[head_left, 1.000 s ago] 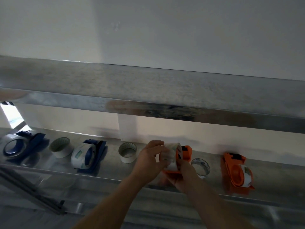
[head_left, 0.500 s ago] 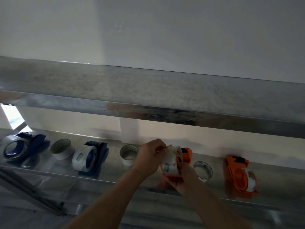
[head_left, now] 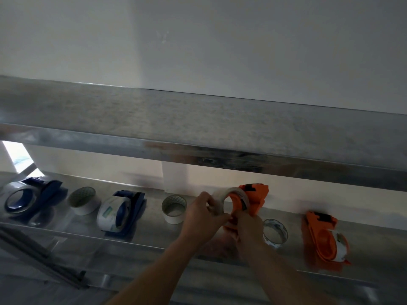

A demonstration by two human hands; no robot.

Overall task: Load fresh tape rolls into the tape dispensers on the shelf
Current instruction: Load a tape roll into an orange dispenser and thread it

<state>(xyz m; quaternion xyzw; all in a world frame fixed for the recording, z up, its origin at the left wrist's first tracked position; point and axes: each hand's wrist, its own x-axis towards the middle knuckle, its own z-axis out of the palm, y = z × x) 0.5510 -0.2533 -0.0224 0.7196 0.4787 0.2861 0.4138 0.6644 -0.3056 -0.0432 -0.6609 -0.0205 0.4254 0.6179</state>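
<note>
Head view is showing the left hand [head_left: 203, 216] gripping the tape roll [head_left: 219, 194] and the right hand [head_left: 246, 225] gripping the orange dispenser [head_left: 256, 194], seating it; a square push onto the hub is probably coming next.

Dispensers, four: blue dispenser [head_left: 45, 190] and second blue dispenser [head_left: 133, 204] left of the fingers [head_left: 207, 201]; orange dispenser [head_left: 256, 194] in them; second orange dispenser [head_left: 319, 236] right. Loose rolls, three: white roll [head_left: 84, 204], second white roll [head_left: 174, 211] left; clear roll [head_left: 284, 235] right.

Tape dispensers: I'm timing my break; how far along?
Looks done: both blue dispensers and the right orange dispenser carry rolls. In hand: left hand and right hand fit a clear roll onto the middle orange dispenser. Left: seating it; three spare rolls lie loose.
</note>
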